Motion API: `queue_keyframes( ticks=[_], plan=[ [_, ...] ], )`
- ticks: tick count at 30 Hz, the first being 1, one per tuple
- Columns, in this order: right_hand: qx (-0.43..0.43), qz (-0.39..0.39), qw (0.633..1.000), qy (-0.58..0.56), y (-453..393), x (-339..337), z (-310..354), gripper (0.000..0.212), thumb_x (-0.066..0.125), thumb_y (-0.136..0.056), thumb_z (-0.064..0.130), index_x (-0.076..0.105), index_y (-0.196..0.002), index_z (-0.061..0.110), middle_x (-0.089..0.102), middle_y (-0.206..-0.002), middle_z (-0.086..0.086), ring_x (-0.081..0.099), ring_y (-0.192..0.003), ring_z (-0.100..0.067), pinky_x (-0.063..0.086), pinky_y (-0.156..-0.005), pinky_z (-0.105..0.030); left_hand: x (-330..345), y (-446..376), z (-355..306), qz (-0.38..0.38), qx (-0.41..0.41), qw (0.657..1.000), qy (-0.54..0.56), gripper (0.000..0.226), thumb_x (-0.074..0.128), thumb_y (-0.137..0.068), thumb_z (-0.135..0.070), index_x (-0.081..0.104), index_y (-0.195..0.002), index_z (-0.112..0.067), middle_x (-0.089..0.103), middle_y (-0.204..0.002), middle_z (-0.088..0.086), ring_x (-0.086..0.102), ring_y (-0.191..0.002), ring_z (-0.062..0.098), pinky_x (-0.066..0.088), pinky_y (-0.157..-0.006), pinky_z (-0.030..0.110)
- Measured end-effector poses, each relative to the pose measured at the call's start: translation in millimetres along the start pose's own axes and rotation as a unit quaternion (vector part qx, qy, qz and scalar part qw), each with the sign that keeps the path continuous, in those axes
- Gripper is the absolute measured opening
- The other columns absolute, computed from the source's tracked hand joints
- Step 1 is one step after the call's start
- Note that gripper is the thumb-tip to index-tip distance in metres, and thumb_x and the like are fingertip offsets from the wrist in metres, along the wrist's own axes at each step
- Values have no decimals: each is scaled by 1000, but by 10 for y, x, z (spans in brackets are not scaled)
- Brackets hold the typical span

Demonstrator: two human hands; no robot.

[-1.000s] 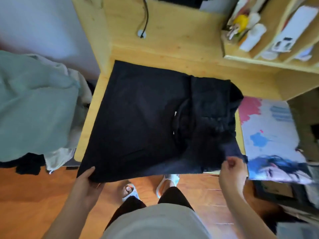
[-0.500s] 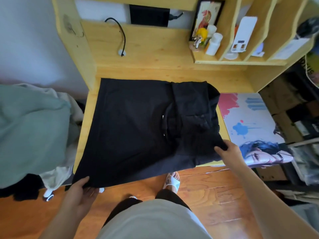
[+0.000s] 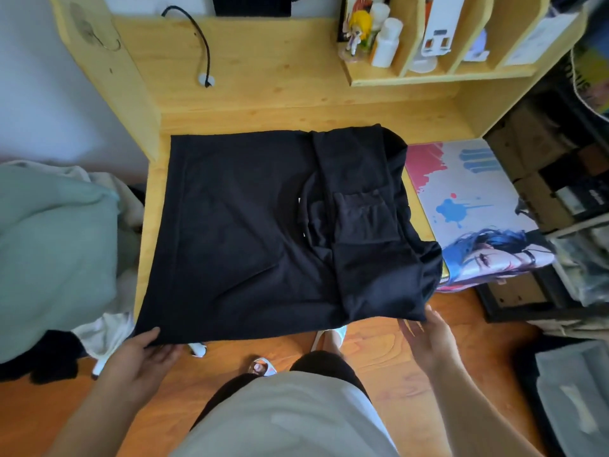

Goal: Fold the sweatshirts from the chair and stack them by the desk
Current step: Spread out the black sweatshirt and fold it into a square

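Black sweatshirt (image 3: 250,232) spread flat on desk (image 3: 263,103), sleeves folded in. Left hand (image 3: 138,361) pinching near-left hem corner. Right hand (image 3: 428,341) fingers straight, just beside near-right corner, gripping nothing.

Pale wood desk (image 3: 263,77) standing against a white wall (image 3: 39,94), shelf cubbies (image 3: 428,74) sitting along its rear right edge. Orange-brown wood floor (image 3: 379,351) showing below; daylight falling evenly, a black cable (image 3: 202,44) hanging down the desk's back panel.

- Black sweatshirt (image 3: 250,232): matt, soft cloth, lightly creased.
- Desk (image 3: 263,74): pale wood, smooth, faint sheen.
- Floor (image 3: 389,354): orange-brown wood boards, glossy.
- Mat (image 3: 474,206) at the desk's right edge: smooth printed surface.
- Green garment (image 3: 49,245): matt cloth.
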State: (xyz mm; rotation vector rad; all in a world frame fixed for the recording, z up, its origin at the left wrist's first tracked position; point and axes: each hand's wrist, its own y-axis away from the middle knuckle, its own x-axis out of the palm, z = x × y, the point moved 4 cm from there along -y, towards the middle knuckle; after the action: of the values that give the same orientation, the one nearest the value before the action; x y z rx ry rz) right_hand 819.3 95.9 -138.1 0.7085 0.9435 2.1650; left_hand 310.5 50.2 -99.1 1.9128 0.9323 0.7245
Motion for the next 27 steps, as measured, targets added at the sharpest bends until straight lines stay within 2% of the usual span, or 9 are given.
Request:
queue_keyframes(
  ticks=[5, 8, 12, 16, 19, 21, 23, 25, 27],
  plan=[
    [48, 60, 995, -57, 153, 148, -260, 17, 68, -91, 23, 68, -108, 20, 71, -110, -1, 62, -103, -18, 44, -100, -39, 15, 45, -68, 3, 9, 1000, -19, 43, 48, -104, -3, 46, -146, -8, 59, -131, 15, 60, -109, 29, 44, -109, 46],
    [52, 83, 993, -65, 185, 165, -238, 58, 93, -58, 24, 68, -110, 18, 72, -112, -1, 63, -100, -17, 45, -98, -38, -9, 46, -90, -9, 18, 1000, -14, 43, 47, -105, -4, 43, -148, -6, 56, -137, 15, 57, -119, 31, 43, -111, 47],
    [-8, 62, 996, -61, 306, 131, 16, 42, 63, -96, 21, 58, -138, 14, 66, -132, -5, 63, -113, -21, 50, -97, -39, -13, 105, -169, -17, 48, 998, -29, 45, 43, -108, -7, 38, -152, -7, 53, -144, 14, 52, -132, 30, 40, -115, 47],
    [-51, -30, 996, 72, 412, 248, 211, 33, 55, -98, 8, 55, -130, 6, 68, -114, -14, 68, -97, -30, 62, -62, -37, 14, 184, -178, -28, 49, 998, -37, 43, 42, -106, -3, 41, -149, -5, 53, -144, 17, 51, -135, 32, 40, -115, 46],
    [-19, -81, 991, 101, 419, 342, 257, 34, 53, -98, 4, 52, -132, 4, 66, -105, -18, 67, -83, -30, 57, -47, -29, 63, 261, -182, -34, 53, 993, -103, 40, 41, -105, -2, 44, -145, -3, 59, -130, 23, 63, -113, 37, 52, -95, 48],
    [-21, -90, 991, 95, 476, 450, 383, 31, 57, -96, 4, 55, -128, 2, 66, -105, -20, 66, -82, -29, 56, -46, -27, 128, 368, -264, -32, 78, 984, -160, 29, 40, -106, -5, 48, -134, -4, 65, -107, 25, 66, -90, 34, 55, -75, 43],
    [-31, -77, 993, 88, 551, 644, 605, 18, 60, -96, 3, 58, -114, 1, 67, -99, -19, 67, -80, -28, 58, -48, -27, 269, 491, -460, -24, 106, 982, -153, 24, 38, -108, -7, 48, -129, -7, 63, -96, 21, 64, -82, 27, 59, -66, 37],
    [-44, -42, 995, 80, 568, 968, 897, 10, 60, -96, 2, 57, -106, 1, 67, -96, -19, 70, -78, -27, 61, -53, -28, 507, 529, -722, 5, 114, 992, -63, 32, 34, -109, -8, 44, -138, 0, 62, -98, 18, 65, -84, 23, 61, -66, 31],
    [-52, -7, 997, 62, 440, 1388, 1178, 13, 59, -97, 3, 57, -109, -2, 69, -88, -20, 73, -65, -23, 59, -51, -27, 825, 485, -1016, 53, 131, 990, 17, 39, 32, -109, -7, 38, -147, -2, 63, -103, 19, 72, -84, 22, 59, -77, 37]
  ],
)
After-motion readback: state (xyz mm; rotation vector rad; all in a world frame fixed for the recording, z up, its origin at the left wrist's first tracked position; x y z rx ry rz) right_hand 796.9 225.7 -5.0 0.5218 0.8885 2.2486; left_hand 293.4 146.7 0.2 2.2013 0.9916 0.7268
